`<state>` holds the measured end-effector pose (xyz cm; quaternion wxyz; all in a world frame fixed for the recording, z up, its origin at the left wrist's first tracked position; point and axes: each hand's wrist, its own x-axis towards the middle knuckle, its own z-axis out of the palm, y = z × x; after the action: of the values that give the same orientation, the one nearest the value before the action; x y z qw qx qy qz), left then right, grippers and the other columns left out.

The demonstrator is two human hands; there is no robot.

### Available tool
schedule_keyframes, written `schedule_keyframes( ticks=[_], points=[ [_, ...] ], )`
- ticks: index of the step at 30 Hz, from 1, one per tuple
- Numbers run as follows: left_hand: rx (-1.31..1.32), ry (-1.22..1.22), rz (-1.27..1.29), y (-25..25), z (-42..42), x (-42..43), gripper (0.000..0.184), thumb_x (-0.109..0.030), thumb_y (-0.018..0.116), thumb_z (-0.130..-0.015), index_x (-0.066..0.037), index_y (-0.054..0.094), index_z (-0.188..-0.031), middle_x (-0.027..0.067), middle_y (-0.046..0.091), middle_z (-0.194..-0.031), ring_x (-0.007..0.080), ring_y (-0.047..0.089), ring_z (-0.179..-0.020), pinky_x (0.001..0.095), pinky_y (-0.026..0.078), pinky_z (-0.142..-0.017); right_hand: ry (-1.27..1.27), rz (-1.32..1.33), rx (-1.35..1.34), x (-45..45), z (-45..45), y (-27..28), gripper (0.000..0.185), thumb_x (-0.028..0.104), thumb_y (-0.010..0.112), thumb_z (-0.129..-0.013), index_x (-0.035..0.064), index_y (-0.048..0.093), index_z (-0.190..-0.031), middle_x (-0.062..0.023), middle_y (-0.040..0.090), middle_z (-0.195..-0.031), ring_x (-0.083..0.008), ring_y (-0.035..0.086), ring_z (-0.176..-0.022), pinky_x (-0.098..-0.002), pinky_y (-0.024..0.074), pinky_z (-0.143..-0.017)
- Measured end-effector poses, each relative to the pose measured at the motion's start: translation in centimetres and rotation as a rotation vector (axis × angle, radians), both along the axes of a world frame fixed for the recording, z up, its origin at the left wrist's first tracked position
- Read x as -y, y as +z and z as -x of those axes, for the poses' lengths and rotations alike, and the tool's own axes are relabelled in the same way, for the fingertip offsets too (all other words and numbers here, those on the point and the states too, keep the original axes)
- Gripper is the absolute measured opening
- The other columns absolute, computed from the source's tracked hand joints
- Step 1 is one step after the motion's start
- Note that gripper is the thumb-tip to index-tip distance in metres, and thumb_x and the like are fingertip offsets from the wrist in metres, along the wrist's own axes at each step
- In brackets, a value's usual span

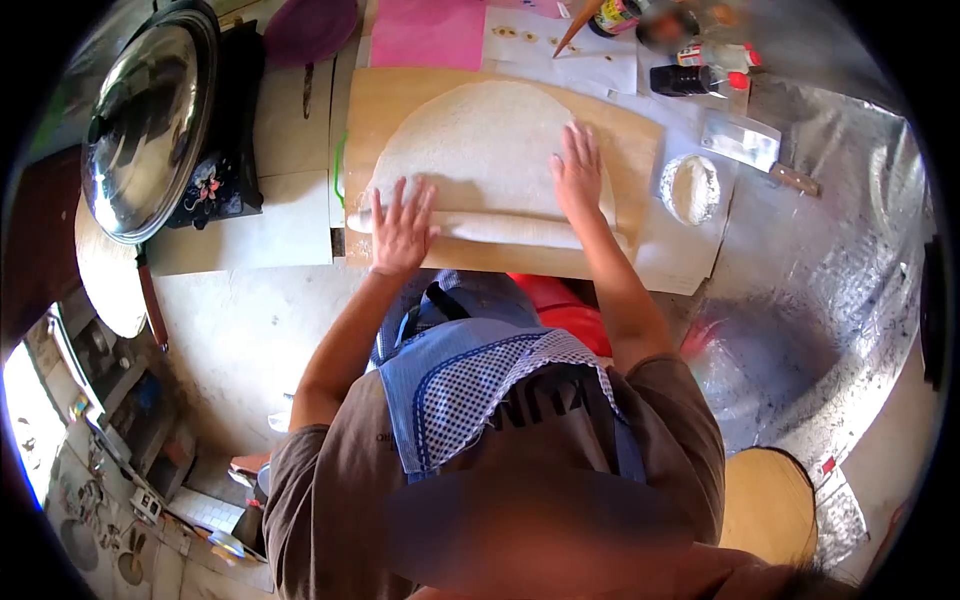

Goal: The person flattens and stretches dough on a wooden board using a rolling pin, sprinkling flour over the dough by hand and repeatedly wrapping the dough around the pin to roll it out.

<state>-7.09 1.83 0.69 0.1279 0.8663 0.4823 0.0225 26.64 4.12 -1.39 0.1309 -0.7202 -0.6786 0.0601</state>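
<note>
A large, thin round sheet of dough [480, 140] lies on a wooden board [635, 165]. Across its near edge runs a pale rolling pin [500, 230], roughly parallel to the board's front edge. My left hand [403, 228] rests over the pin's left part, its fingers spread and pointing away from me. My right hand [578, 172] lies flat on the right side of the dough, fingers extended, with the wrist close to the pin's right part. Neither hand is wrapped round anything.
At the left stands a lidded pan [150, 130] on a dark stove. Right of the board are a bowl of white powder [690, 190] and a cleaver [740, 140]. Bottles [685, 80] lie at the back right, near pink paper [425, 35].
</note>
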Motion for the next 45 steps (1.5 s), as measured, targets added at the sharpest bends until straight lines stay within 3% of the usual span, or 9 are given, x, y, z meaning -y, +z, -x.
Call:
schedule_keyframes(
  ticks=[4, 8, 16, 19, 25, 30, 35, 41, 45],
  points=[
    [0.011, 0.131, -0.065, 0.7, -2.8, -5.4, 0.069, -0.037, 0.058, -0.093, -0.015, 0.035, -0.154, 0.0061, 0.03, -0.161, 0.0307, 0.021, -0.15, 0.0618, 0.009, -0.12, 0.043, -0.056, -0.202, 6.6, 1.6, 5.1, 0.057, 0.018, 0.061, -0.092, 0.0049, 0.044, -0.145, -0.0147, 0.041, -0.153, -0.0387, 0.031, -0.145, -0.0548, 0.0238, -0.117],
    [0.039, -0.156, -0.005, 1.0, -4.1, -4.3, 0.071, -0.043, 0.058, -0.092, -0.016, 0.035, -0.154, 0.0062, 0.031, -0.161, 0.0259, 0.022, -0.151, 0.0602, 0.011, -0.121, 0.119, 0.109, -0.011, 8.7, 3.3, 4.3, 0.066, 0.024, 0.067, -0.088, 0.0099, 0.043, -0.148, -0.0097, 0.042, -0.154, -0.0359, 0.031, -0.146, -0.0563, 0.0239, -0.116],
    [0.002, 0.218, -0.232, -2.5, -6.0, -13.2, 0.073, -0.056, 0.045, -0.097, -0.014, 0.029, -0.156, 0.0173, 0.031, -0.159, 0.0366, 0.023, -0.149, 0.062, 0.012, -0.119, -0.173, -0.059, 0.143, -2.1, 0.1, 1.2, 0.065, 0.05, 0.059, -0.092, 0.0144, 0.048, -0.144, -0.0067, 0.037, -0.157, -0.0399, 0.032, -0.143, -0.0613, 0.0252, -0.114],
    [-0.161, 0.073, -0.083, -0.7, -3.3, -6.3, 0.073, -0.053, 0.043, -0.099, -0.014, 0.025, -0.157, 0.0123, 0.023, -0.164, 0.0351, 0.014, -0.152, 0.0609, 0.004, -0.12, -0.033, 0.075, 0.095, 5.7, 0.8, 2.9, 0.068, 0.044, 0.062, -0.09, 0.0103, 0.044, -0.146, -0.0087, 0.036, -0.157, -0.0395, 0.028, -0.146, -0.0597, 0.0227, -0.116],
    [0.123, -0.095, 0.112, -0.6, 2.2, 6.2, 0.082, -0.047, 0.058, -0.091, -0.008, 0.026, -0.156, 0.011, 0.021, -0.165, 0.0309, 0.013, -0.153, 0.0589, 0.006, -0.121, -0.067, 0.194, -0.025, 15.5, 1.3, 6.3, 0.064, 0.033, 0.063, -0.089, 0.0095, 0.046, -0.146, -0.0052, 0.037, -0.158, -0.0351, 0.029, -0.147, -0.056, 0.0229, -0.117],
    [-0.075, -0.05, -0.007, -0.9, -2.1, -3.2, 0.082, -0.052, 0.055, -0.092, -0.007, 0.028, -0.156, 0.0118, 0.025, -0.163, 0.0308, 0.018, -0.152, 0.056, 0.01, -0.122, 0.03, 0.049, 0.2, 7.5, -2.7, 1.4, 0.066, 0.037, 0.063, -0.09, 0.0124, 0.044, -0.148, -0.0052, 0.035, -0.159, -0.0349, 0.031, -0.146, -0.0589, 0.0216, -0.117],
    [0.095, 0.262, -0.131, -1.5, -3.8, -10.9, 0.08, -0.052, 0.053, -0.093, -0.007, 0.03, -0.155, 0.0154, 0.027, -0.162, 0.0339, 0.017, -0.152, 0.0559, 0.009, -0.122, -0.247, -0.031, 0.1, 0.0, -5.6, -0.2, 0.061, 0.041, 0.057, -0.095, 0.017, 0.043, -0.149, -0.0019, 0.035, -0.159, -0.0351, 0.029, -0.146, -0.0584, 0.0222, -0.117],
    [-0.083, 0.133, 0.058, -0.4, 2.0, 1.1, 0.082, -0.055, 0.052, -0.093, -0.012, 0.026, -0.157, 0.0136, 0.02, -0.164, 0.0358, 0.012, -0.153, 0.0552, 0.008, -0.122, -0.1, 0.072, 0.124, 14.9, -3.1, 1.5, 0.06, 0.033, 0.06, -0.088, 0.019, 0.051, -0.146, -0.0003, 0.042, -0.156, -0.0336, 0.029, -0.148, -0.0545, 0.022, -0.116],
    [-0.075, 0.079, -0.101, -1.2, 2.1, -3.4, 0.088, -0.052, 0.061, -0.086, -0.008, 0.03, -0.155, 0.0149, 0.028, -0.162, 0.0355, 0.021, -0.151, 0.0568, 0.01, -0.122, -0.101, 0.089, 0.183, 10.5, -4.5, 2.3, 0.063, 0.036, 0.065, -0.086, 0.0193, 0.051, -0.145, -0.0013, 0.042, -0.155, -0.0331, 0.03, -0.147, -0.0553, 0.0206, -0.118]
  ],
)
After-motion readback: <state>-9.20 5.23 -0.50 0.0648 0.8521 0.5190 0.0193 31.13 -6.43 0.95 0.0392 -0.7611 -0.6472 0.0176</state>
